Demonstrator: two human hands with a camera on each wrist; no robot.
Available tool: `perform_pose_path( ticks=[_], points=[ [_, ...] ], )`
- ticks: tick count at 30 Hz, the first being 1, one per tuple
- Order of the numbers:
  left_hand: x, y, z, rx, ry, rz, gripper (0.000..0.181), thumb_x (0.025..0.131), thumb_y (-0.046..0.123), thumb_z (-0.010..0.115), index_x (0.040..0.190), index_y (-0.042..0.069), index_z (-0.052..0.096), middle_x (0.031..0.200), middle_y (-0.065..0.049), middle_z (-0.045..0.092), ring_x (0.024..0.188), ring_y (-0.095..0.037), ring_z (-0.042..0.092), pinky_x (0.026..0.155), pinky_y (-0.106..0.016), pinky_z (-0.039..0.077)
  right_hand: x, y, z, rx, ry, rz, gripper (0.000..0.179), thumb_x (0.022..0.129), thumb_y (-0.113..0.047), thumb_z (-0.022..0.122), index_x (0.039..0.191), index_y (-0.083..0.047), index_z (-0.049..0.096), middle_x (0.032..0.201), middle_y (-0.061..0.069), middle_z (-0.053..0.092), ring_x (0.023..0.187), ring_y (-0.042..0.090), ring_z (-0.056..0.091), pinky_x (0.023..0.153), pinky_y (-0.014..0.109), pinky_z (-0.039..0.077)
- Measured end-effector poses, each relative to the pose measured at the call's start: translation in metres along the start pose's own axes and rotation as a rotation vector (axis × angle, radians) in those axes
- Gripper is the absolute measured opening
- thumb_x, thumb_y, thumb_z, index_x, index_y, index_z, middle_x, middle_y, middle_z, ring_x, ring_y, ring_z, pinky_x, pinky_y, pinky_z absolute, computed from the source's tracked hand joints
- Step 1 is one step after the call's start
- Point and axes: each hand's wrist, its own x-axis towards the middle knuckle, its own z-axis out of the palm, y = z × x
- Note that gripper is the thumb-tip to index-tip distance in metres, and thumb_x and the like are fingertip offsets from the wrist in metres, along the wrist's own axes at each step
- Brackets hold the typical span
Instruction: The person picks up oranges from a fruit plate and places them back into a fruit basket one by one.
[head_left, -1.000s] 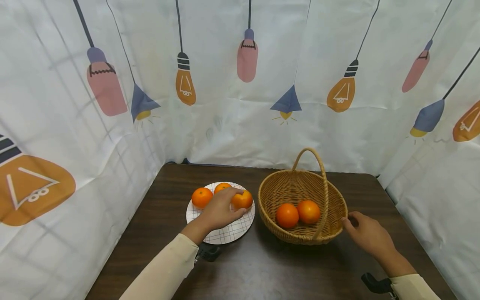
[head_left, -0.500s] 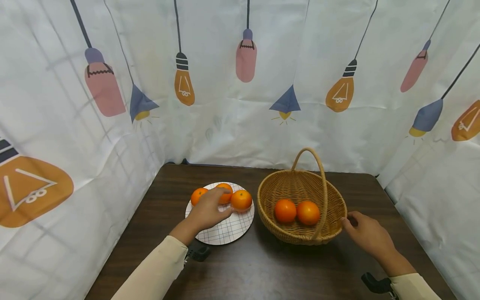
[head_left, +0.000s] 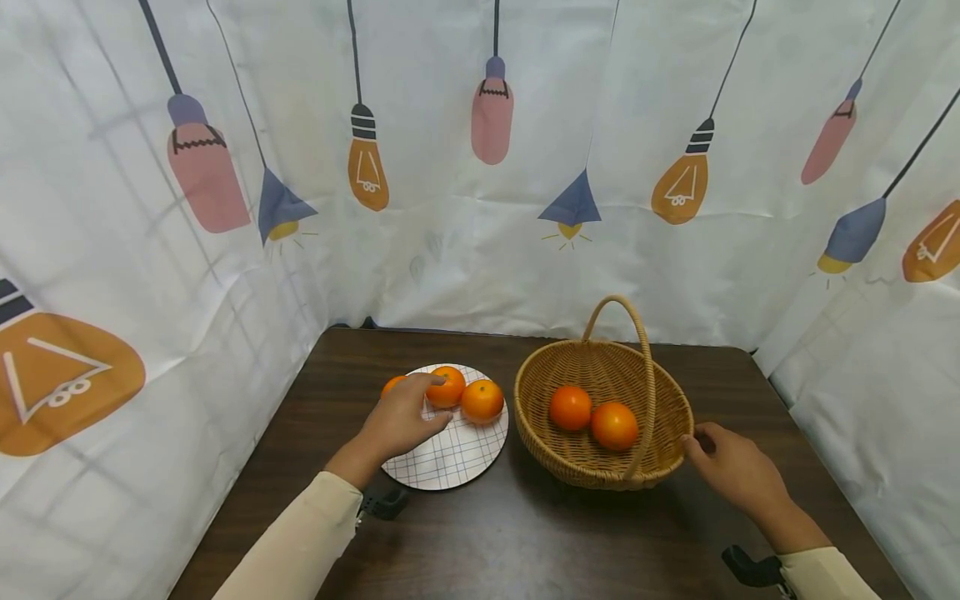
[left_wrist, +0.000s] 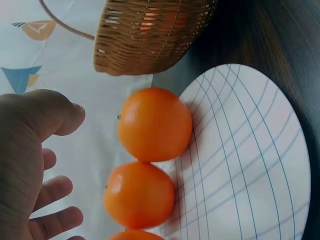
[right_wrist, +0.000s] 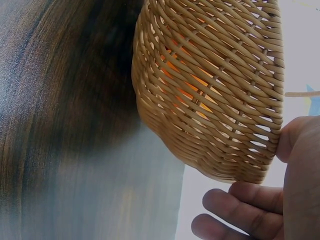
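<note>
Your left hand (head_left: 400, 422), spread and empty, hovers near three oranges (head_left: 452, 390) on the grid-patterned plate (head_left: 453, 467); a sideways brush could roll one off. Two oranges (head_left: 571, 407) lie in the wicker basket (head_left: 551, 371), whose rim your right hand (head_left: 742, 472) pinches; a tug might tip it.

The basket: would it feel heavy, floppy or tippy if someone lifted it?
The basket itself is probably light for its size, since gaps show in its weave. Its woven strands may give slightly when squeezed. The oranges inside look round, so might roll if it tilted.
</note>
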Motion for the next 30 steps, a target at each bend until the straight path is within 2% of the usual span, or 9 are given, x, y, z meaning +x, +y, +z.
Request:
perform_pose_path(
  ticks=[5,12,15,30],
  points=[
    [-0.003,-0.009,-0.004,0.000,0.028,-0.012,0.058,0.085,0.033,0.081,0.132,0.003,0.063,0.135,-0.014,0.062,0.126,-0.035,0.055,0.107,-0.054,0.043,0.001,0.000,0.000,0.005,-0.005,0.005,0.072,0.104,-0.058,0.047,0.137,0.005,0.056,0.109,0.017,0.072,0.083,0.025,0.069,0.062,0.048,0.054],
    [-0.006,-0.025,-0.009,-0.003,0.062,-0.072,0.055,0.085,0.029,0.082,0.130,0.003,0.064,0.133,-0.015,0.062,0.123,-0.037,0.056,0.104,-0.056,0.044,0.000,-0.002,-0.002,0.008,0.001,-0.006,0.071,0.104,-0.057,0.046,0.136,0.005,0.056,0.108,0.017,0.072,0.083,0.026,0.069,0.063,0.049,0.055],
    [-0.006,-0.029,-0.008,0.002,0.075,-0.068,0.055,0.084,0.027,0.082,0.130,0.002,0.064,0.132,-0.015,0.062,0.120,-0.037,0.057,0.102,-0.055,0.046,0.000,-0.002,-0.002,0.008,0.001,-0.002,0.071,0.104,-0.057,0.046,0.137,0.005,0.056,0.108,0.017,0.072,0.082,0.025,0.068,0.061,0.048,0.054],
    [-0.007,-0.043,-0.005,0.012,0.069,-0.116,0.057,0.085,0.030,0.081,0.132,0.003,0.062,0.131,-0.016,0.062,0.115,-0.035,0.057,0.098,-0.052,0.049,-0.001,0.000,0.000,0.002,0.001,-0.003,0.071,0.104,-0.056,0.047,0.137,0.005,0.056,0.110,0.020,0.071,0.085,0.027,0.069,0.063,0.049,0.055]
  ],
)
